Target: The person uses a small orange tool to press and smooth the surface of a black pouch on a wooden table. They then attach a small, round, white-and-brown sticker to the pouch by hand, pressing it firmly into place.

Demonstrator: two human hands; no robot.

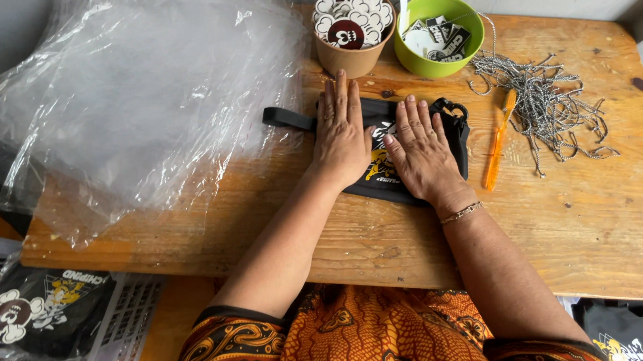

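Desk (393, 252) of worn wood fills the frame's middle; clear plastic bags (137, 96) spread across its upper left. At centre lies a black printed pouch (385, 178) — left hand (342, 134) and right hand (421, 154) press flat on it, fingers extended, each grip open, clasping nothing. Right of it — an orange cutter (497, 142).

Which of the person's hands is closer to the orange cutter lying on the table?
The right hand. It lies flat on the black pouch, just left of the orange cutter without touching it. The left hand presses the pouch farther left, beyond the right hand.
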